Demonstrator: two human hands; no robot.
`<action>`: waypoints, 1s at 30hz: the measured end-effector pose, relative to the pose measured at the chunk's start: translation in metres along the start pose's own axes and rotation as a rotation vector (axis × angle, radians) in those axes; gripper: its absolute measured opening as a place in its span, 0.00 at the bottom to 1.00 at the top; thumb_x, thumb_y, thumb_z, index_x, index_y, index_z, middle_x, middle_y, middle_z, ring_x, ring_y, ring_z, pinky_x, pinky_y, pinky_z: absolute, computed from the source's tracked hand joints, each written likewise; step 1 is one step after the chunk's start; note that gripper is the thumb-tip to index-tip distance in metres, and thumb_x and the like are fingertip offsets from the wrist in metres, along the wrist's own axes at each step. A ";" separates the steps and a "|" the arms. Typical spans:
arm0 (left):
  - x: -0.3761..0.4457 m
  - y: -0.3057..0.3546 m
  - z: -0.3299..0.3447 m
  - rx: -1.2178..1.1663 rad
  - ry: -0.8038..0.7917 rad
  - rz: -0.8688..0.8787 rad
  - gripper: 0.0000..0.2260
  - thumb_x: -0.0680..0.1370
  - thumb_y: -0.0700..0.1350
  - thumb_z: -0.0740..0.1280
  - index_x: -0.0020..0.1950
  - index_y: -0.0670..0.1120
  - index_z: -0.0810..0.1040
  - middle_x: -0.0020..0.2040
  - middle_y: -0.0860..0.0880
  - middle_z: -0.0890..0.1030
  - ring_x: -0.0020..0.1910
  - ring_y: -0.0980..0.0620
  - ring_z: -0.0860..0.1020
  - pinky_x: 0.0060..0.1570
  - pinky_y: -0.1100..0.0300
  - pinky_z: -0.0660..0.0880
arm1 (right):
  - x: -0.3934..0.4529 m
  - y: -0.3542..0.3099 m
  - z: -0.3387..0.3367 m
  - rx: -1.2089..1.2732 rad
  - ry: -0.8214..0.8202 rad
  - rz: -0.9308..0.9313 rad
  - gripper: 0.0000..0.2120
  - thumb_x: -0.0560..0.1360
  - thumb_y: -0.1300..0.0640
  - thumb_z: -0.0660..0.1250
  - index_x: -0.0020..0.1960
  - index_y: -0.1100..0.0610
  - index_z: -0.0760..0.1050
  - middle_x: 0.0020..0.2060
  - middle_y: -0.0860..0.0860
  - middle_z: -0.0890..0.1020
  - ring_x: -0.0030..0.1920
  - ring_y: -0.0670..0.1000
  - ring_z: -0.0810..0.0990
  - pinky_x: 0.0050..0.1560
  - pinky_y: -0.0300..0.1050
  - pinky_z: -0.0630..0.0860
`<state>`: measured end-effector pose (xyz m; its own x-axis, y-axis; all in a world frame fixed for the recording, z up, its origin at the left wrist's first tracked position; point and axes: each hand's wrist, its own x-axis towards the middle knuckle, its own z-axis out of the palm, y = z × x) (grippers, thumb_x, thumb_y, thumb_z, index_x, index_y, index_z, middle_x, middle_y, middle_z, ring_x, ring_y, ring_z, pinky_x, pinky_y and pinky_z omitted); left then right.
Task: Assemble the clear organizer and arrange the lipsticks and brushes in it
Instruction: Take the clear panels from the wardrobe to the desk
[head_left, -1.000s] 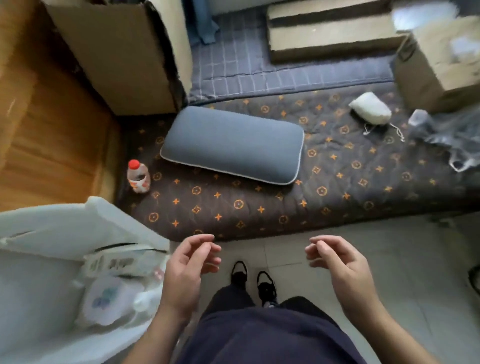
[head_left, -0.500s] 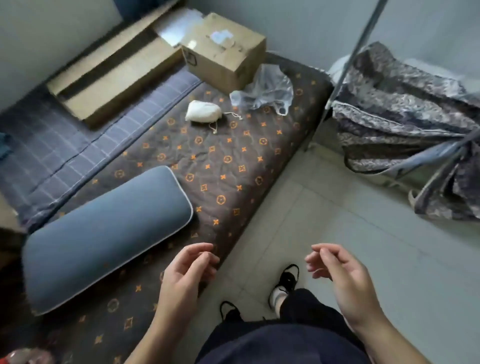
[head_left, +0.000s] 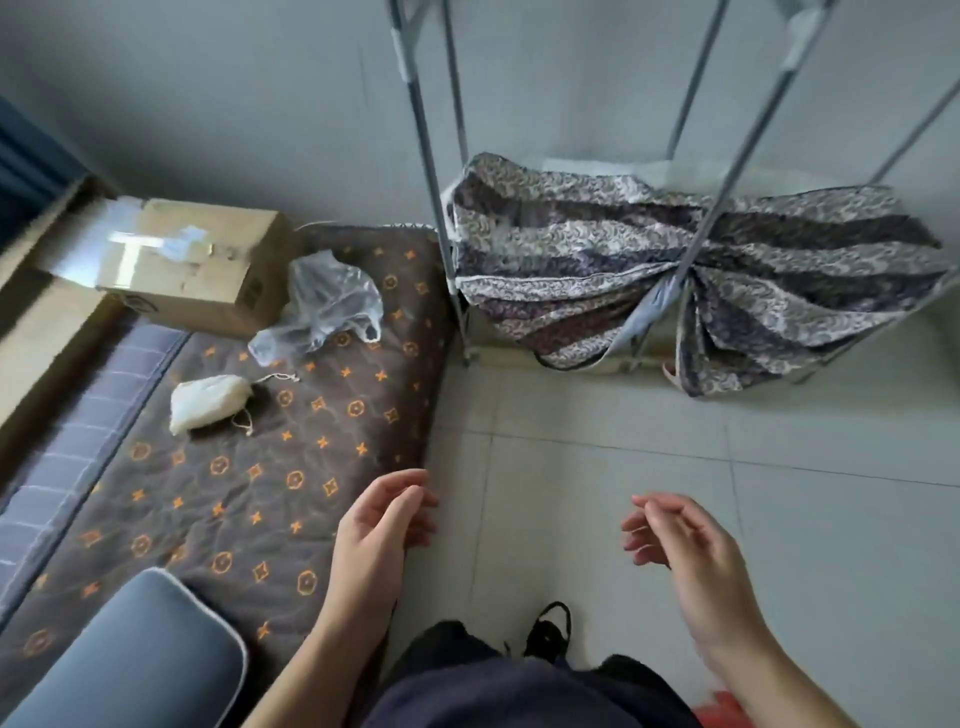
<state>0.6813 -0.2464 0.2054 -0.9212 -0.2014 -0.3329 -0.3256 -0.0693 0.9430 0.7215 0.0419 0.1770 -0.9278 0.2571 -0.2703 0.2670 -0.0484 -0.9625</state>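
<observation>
head view: left hand (head_left: 382, 530), right hand (head_left: 680, 545) grip released, empty; mattress (head_left: 249, 488) left, metal rack (head_left: 441, 218) ahead.

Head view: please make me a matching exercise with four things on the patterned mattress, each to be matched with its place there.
Things:
1. brown cardboard box
2. crumpled clear plastic bag
3. small white drawstring pouch
4. grey-blue cushion

Places:
A. bottom left corner of the picture
B. far end, by the wall
C. just right of the box
D. middle of the brown patterned mattress, nearer than the bag

Pairs: 1-B, 2-C, 3-D, 4-A
</observation>
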 end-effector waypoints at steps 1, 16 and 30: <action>0.010 0.005 0.012 0.003 -0.015 0.002 0.09 0.82 0.35 0.64 0.53 0.42 0.84 0.45 0.37 0.84 0.38 0.48 0.78 0.37 0.59 0.77 | 0.009 -0.002 -0.006 0.002 0.016 0.002 0.10 0.82 0.58 0.64 0.48 0.51 0.83 0.41 0.56 0.85 0.40 0.56 0.84 0.39 0.45 0.81; 0.227 0.042 0.116 0.134 -0.160 0.030 0.09 0.82 0.35 0.65 0.52 0.44 0.84 0.44 0.42 0.85 0.37 0.53 0.80 0.38 0.60 0.78 | 0.217 -0.041 0.001 -0.023 0.172 0.024 0.10 0.81 0.60 0.66 0.45 0.51 0.83 0.40 0.57 0.85 0.37 0.56 0.83 0.39 0.48 0.80; 0.419 0.095 0.163 0.143 -0.175 -0.038 0.13 0.82 0.35 0.64 0.49 0.47 0.86 0.44 0.40 0.85 0.38 0.49 0.80 0.38 0.57 0.78 | 0.380 -0.080 0.020 0.043 0.330 0.104 0.08 0.79 0.58 0.67 0.45 0.52 0.84 0.40 0.58 0.85 0.37 0.56 0.82 0.38 0.43 0.81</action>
<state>0.2295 -0.1777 0.1555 -0.9267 -0.0278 -0.3748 -0.3759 0.0684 0.9241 0.3426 0.1236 0.1505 -0.7599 0.5466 -0.3519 0.3383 -0.1297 -0.9321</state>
